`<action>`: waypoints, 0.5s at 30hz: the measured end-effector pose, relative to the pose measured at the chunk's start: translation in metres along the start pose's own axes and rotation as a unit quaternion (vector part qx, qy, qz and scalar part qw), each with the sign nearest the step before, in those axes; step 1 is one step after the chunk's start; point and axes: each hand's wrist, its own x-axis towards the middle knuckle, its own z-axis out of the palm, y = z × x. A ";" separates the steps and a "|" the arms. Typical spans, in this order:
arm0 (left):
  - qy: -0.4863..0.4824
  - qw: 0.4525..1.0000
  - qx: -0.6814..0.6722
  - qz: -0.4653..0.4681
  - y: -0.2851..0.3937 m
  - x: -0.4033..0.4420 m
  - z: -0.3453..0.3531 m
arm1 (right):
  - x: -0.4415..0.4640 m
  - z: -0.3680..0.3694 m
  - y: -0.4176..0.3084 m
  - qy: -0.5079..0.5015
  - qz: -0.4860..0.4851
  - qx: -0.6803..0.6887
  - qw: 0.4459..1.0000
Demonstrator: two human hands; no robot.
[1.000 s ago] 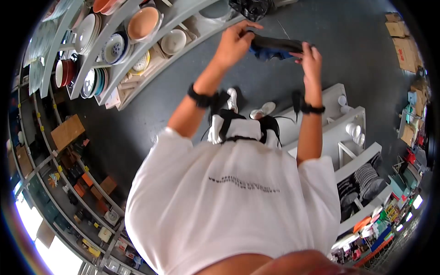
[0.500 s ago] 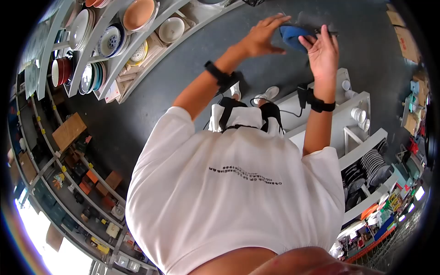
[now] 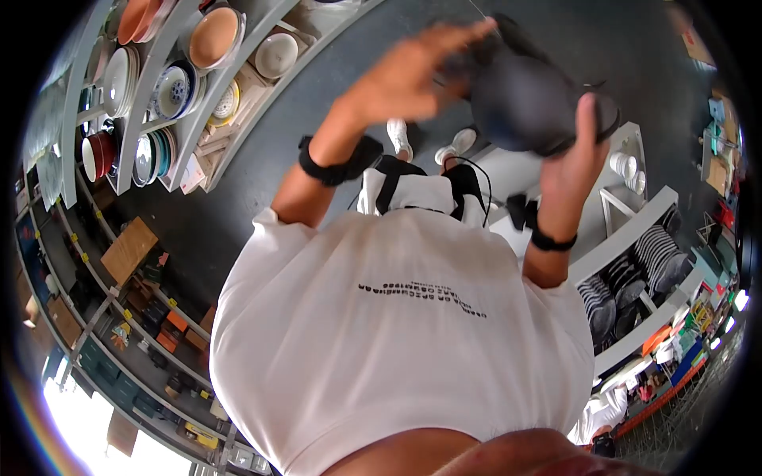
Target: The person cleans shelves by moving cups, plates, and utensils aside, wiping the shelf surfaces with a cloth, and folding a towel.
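A dark, rounded thing that looks like a cap (image 3: 520, 103) is raised in front of me, blurred by motion. My right hand (image 3: 573, 159) grips its right side, with the thumb up along its outer edge. On the other side, my left hand (image 3: 413, 75) reaches over, smeared by motion. Dark material lies between its thumb and fingers. Black bands with small boxes are strapped to both wrists.
Shelves with stacked plates and bowls (image 3: 214, 38) stand at the left. To the right is a white rack (image 3: 627, 262) with cups and striped items. Farther left are shelves of boxes (image 3: 131, 250). A person (image 3: 601, 416) is at the lower right.
The cap-like thing has come closer and turned, showing a dark side instead of blue. My left hand has closed in on it. The right hand has lowered slightly.
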 end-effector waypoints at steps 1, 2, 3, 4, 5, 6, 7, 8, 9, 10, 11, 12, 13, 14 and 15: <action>-0.035 0.999 -0.010 0.018 0.003 -0.005 0.014 | -0.002 -0.018 0.015 -0.094 -0.018 0.021 0.995; -0.075 0.979 -0.184 -0.042 0.006 -0.002 0.023 | -0.002 -0.019 0.015 -0.134 0.020 0.023 0.991; -0.034 0.984 -0.155 -0.076 0.006 -0.002 0.039 | 0.002 -0.019 0.019 -0.108 0.015 -0.025 0.994; -0.014 0.993 -0.090 -0.072 -0.002 0.001 0.049 | 0.005 -0.020 0.023 -0.082 0.012 -0.073 0.994; 0.070 0.997 0.013 0.001 -0.023 0.004 0.064 | 0.013 -0.012 0.032 -0.044 -0.044 -0.015 0.998; 0.067 0.993 -0.066 -0.071 -0.025 0.008 0.066 | 0.026 -0.026 0.035 -0.130 -0.093 -0.069 0.985; 0.078 0.988 -0.097 -0.094 -0.018 0.012 0.060 | 0.030 -0.023 0.020 -0.158 -0.094 -0.129 0.974; 0.085 0.988 -0.089 -0.096 -0.010 0.015 0.050 | 0.036 -0.029 0.017 -0.173 -0.136 -0.179 0.959; 0.062 0.980 -0.134 -0.134 -0.002 0.014 0.044 | 0.037 -0.036 0.015 -0.162 -0.122 -0.177 0.963; 0.036 0.969 -0.178 -0.167 0.006 0.010 0.044 | 0.035 -0.036 0.010 -0.149 -0.112 -0.177 0.967; -0.013 0.974 -0.197 -0.116 0.002 0.013 0.043 | 0.036 -0.028 0.002 -0.172 -0.140 -0.179 0.958; -0.021 0.971 -0.203 -0.124 -0.001 0.011 0.038 | 0.036 -0.023 0.003 -0.164 -0.131 -0.179 0.961; -0.044 0.976 -0.196 -0.088 0.001 0.006 0.037 | 0.031 -0.023 0.005 -0.204 -0.115 -0.175 0.956; -0.064 0.978 -0.193 -0.047 0.003 0.005 0.043 | 0.026 -0.026 0.002 -0.244 -0.101 -0.175 0.948; 0.041 0.990 -0.129 -0.043 0.004 0.009 0.051 | 0.023 -0.026 -0.005 -0.268 -0.118 -0.248 0.923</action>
